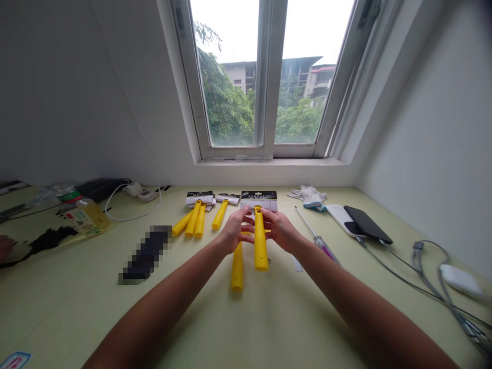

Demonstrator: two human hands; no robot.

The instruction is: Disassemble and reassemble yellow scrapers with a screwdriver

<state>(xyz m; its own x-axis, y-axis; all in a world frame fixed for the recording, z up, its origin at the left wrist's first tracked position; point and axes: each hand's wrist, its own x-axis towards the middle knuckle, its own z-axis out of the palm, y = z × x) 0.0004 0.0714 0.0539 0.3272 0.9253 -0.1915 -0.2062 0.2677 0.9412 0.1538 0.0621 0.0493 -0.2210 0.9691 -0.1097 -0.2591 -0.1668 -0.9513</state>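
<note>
Left hand (232, 230), right hand (283, 230) part-curled; together holding yellow handle (261, 246) with black-topped card (259, 196)

Daylight enters through a two-pane window (271, 82) — green trees (226, 110) and buildings (295, 77) outside — while white walls (430, 128) stand in grey shade around a pale yellow-green tabletop (288, 323).

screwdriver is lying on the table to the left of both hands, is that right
No, the side is wrong: the head view shows the screwdriver lying on the table to the right of both the left hand and the right hand.
</note>
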